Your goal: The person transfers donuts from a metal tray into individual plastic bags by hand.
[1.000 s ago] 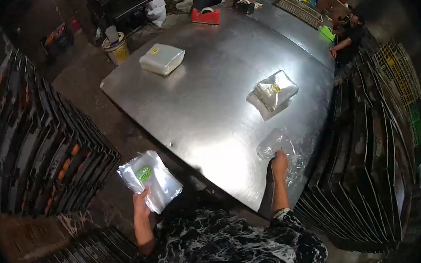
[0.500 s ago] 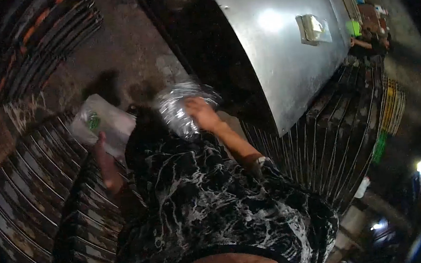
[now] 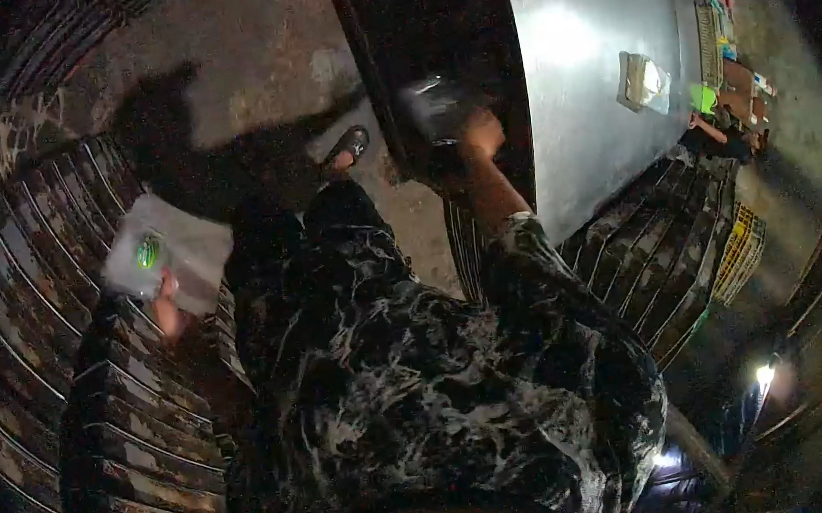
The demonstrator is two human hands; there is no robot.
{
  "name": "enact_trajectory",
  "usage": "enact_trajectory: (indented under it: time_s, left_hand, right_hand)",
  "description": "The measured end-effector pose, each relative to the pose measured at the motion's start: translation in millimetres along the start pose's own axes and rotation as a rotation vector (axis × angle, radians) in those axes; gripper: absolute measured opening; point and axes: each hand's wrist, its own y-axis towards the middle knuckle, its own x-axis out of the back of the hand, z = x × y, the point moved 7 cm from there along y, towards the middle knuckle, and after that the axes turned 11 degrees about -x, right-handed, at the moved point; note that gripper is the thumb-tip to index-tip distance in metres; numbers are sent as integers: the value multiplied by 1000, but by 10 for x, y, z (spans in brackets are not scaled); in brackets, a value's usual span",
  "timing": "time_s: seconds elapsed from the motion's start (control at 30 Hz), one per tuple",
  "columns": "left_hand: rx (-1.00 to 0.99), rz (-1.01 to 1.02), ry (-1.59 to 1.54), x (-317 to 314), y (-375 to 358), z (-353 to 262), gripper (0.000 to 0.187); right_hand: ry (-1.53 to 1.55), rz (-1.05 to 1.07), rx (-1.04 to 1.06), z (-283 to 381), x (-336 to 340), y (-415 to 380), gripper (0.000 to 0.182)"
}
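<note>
My left hand [image 3: 169, 302] holds a stack of clear plastic bags [image 3: 168, 251] with a green label, low at my left side over stacked dark trays [image 3: 62, 287]. My right hand [image 3: 481, 133] grips a crumpled clear plastic bag [image 3: 432, 108], held out in front of me beside the edge of the steel table [image 3: 592, 94]. The picture is blurred. My patterned dark shirt fills the middle of the view.
A filled bag [image 3: 643, 80] lies on the steel table. Stacks of dark trays [image 3: 646, 255] stand to the right of the table. Another person's arm [image 3: 708, 128] is at the table's far end. My sandalled foot [image 3: 348, 147] is on the concrete floor.
My head has tipped down and turned. My right hand took the crumpled bag off the table and now holds it off the table's edge. My left hand dropped lower with the bag stack.
</note>
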Motion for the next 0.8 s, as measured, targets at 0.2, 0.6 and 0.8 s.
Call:
enact_trajectory:
  time_s: [0.2,0.6,0.8]
  left_hand:
    - [-262,-332,165,-934,54,-546,30]
    - [-108,-189,521,-1944,1612,-1380,32]
    - [-210,-189,743,-2274,1288,-1467,33]
  right_hand:
    - [104,491,283,-289,-739,-292,36]
    - [854,799,227,288,330,-1321,40]
    - [1165,265,9,-29,1521,-621,41]
